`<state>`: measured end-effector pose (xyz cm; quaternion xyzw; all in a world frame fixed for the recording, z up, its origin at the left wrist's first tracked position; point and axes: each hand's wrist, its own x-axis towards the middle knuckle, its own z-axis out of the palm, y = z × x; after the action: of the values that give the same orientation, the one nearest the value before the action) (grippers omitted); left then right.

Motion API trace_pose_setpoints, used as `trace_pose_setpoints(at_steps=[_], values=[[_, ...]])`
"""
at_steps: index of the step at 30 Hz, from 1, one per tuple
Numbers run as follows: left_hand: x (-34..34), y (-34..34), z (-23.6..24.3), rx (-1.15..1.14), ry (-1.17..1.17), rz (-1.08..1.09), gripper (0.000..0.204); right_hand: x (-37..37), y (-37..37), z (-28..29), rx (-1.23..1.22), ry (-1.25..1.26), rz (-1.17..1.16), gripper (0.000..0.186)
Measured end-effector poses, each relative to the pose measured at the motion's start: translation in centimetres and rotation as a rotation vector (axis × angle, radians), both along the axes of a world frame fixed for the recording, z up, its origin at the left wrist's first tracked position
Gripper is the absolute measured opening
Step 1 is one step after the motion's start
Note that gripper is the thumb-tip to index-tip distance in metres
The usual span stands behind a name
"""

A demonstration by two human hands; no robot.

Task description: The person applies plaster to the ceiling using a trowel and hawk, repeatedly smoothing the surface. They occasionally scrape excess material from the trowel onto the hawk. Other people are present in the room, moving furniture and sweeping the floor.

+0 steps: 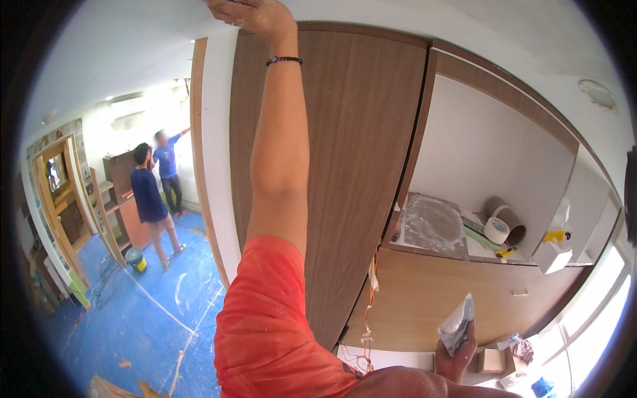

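Observation:
My left hand is raised to the ceiling at the top of the view, at the end of a long bare forearm with a dark beaded bracelet. White dust marks it. Its fingers are curled and partly cut off by the edge, so what they hold cannot be made out. Low on the right, my right hand is closed round a wide grey putty knife with pale smears on its blade. The blade points upward, in front of the light brown cabinet panel.
A tall brown cabinet door stands ahead. The open shelf holds a smeared board, a tape roll and a yellow cutter. Wires hang below. Two people stand left on blue floor sheeting, near a bucket.

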<state>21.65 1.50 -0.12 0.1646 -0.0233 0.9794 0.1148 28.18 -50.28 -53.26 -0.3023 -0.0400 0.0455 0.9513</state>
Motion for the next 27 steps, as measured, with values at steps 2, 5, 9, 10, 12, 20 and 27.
trace_pose_setpoints(at_steps=[2, 5, 9, 10, 12, 20, 27], values=[[1.1, -1.8, 0.4, -0.115, 0.020, 0.008, 0.060, -0.1, -0.1, -0.5, -0.056, -0.053, -0.052, 0.044], [4.1, -6.4, 0.1, -0.050, 0.034, 0.021, 0.062, -0.1, -0.6, -0.8, -0.113, -0.086, -0.076, 0.046], [8.2, -14.9, -1.3, -0.004, 0.155, -0.053, 0.062, -1.0, -1.4, -1.6, -0.458, -0.316, -0.323, 0.049], [9.1, -16.9, -1.8, 0.032, 0.159, -0.016, 0.061, -1.2, -1.7, -1.8, -0.460, -0.315, -0.349, 0.049], [11.1, -20.9, -2.0, 0.101, 0.135, 0.035, 0.061, -1.8, -2.4, -2.1, -0.264, -0.200, -0.289, 0.048], [16.5, -29.7, -11.6, 0.735, 0.309, -0.128, 0.070, -2.5, -2.8, 0.1, -0.013, -0.021, -0.120, 0.046], [6.6, -33.7, -42.0, 1.427, 1.095, -0.982, 0.053, -1.0, -0.8, 1.0, 0.329, 0.095, 0.158, 0.043]])
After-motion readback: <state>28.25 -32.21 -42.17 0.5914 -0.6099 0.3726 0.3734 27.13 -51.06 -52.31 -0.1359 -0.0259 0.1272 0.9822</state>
